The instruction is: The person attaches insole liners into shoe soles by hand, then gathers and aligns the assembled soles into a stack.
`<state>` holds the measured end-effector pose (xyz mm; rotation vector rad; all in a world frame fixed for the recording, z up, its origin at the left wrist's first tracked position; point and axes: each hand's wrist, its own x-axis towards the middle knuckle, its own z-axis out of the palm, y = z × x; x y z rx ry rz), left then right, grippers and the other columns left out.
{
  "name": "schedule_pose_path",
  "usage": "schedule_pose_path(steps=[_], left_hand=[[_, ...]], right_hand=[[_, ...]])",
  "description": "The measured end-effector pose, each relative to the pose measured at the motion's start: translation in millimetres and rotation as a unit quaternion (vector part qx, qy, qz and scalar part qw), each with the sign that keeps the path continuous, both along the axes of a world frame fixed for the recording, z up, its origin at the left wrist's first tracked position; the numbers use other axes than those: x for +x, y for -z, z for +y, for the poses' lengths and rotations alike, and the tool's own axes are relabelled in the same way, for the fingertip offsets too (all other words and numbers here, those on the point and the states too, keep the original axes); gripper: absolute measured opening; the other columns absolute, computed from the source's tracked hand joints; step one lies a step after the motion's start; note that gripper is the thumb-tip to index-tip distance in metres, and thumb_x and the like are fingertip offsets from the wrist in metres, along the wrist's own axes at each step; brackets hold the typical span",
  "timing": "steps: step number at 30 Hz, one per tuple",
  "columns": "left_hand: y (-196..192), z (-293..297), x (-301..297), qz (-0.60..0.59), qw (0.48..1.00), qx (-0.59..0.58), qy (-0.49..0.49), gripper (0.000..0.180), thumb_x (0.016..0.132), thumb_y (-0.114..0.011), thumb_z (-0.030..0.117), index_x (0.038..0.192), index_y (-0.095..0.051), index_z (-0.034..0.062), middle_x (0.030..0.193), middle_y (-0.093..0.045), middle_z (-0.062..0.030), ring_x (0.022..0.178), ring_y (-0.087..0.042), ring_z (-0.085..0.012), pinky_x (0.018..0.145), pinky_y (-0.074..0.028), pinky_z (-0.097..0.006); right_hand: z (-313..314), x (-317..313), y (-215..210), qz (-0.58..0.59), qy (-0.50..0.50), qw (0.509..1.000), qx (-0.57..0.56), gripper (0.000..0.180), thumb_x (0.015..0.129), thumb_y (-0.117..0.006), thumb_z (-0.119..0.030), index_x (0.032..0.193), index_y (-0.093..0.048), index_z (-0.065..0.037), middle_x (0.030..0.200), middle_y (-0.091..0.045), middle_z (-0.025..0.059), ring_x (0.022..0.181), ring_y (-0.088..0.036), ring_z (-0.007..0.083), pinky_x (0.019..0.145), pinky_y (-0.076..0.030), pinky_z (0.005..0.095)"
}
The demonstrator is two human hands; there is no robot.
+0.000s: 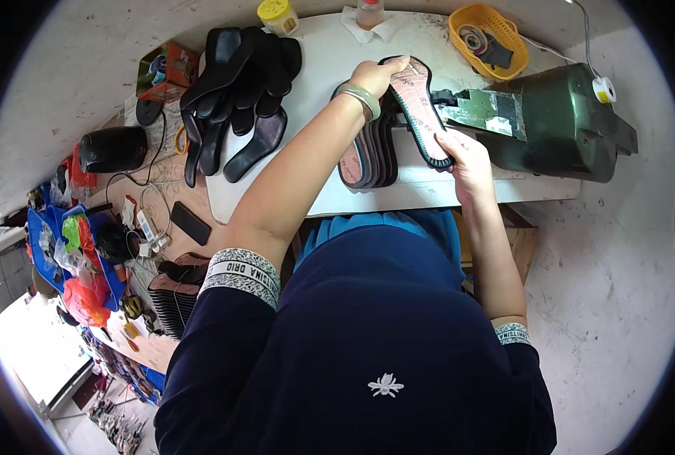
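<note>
A shoe insole (419,106) with a pinkish printed face and a black rim is held up between my two hands, over the white table. My left hand (375,78), with a bangle on its wrist, grips the wider far end, thumb on the face. At the narrower near end, my right hand (466,159) pinches the rim with its thumb on top. Just left of it, a row of similar insoles (368,159) lies overlapped on the table, partly hidden by my left forearm. Close to the right hand is a dark green machine (557,121) with a narrow arm.
Black shoe uppers or covers (239,83) are heaped at the table's left. A yellow basket (512,72) with tape rolls stands at the far right, a yellow-lidded tub (278,17) at the back. A phone (190,223) and another insole stack (172,303) lie on the side table.
</note>
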<state>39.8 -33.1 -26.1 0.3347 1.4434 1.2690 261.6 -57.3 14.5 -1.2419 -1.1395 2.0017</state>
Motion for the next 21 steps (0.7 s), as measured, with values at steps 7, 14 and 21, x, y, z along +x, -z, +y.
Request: schedule_pose_path(steps=[7,14,21], left_hand=[[-13,-89,-24,-0.194,0.963,0.182,-0.041,0.053,0.090,-0.068,0.042,0.113,-0.058,-0.0047,0.093,-0.070,-0.0125,0.078,-0.067,-0.0176,0.070,-0.054,-0.027],[3,-139,-123,0.741,0.669,-0.057,-0.020,0.071,0.083,-0.072,0.049,0.129,-0.051,-0.0002,0.114,-0.062,-0.0214,0.096,-0.063,-0.0316,0.086,-0.050,-0.038],[46,-134,-36,0.474,0.864,-0.139,0.100,0.066,0.086,-0.068,0.039,0.134,-0.046,-0.0006,0.117,-0.059,-0.0198,0.099,-0.060,-0.0346,0.088,-0.050,-0.038]], right_hand=[[-35,-61,44,0.036,-0.146,0.988,-0.036,0.023,0.091,-0.065,-0.012,0.108,-0.069,0.003,0.085,-0.067,0.0052,0.070,-0.057,0.0069,0.062,-0.044,0.0175],[-58,-71,61,-0.065,-0.253,0.965,-0.037,0.025,0.092,-0.064,-0.011,0.112,-0.068,0.004,0.093,-0.070,0.0069,0.077,-0.060,0.0090,0.071,-0.048,0.0205],[-52,-67,95,-0.116,-0.159,0.978,0.068,0.027,0.092,-0.063,-0.009,0.116,-0.066,0.004,0.096,-0.070,0.0072,0.081,-0.062,0.0106,0.075,-0.049,0.0222]])
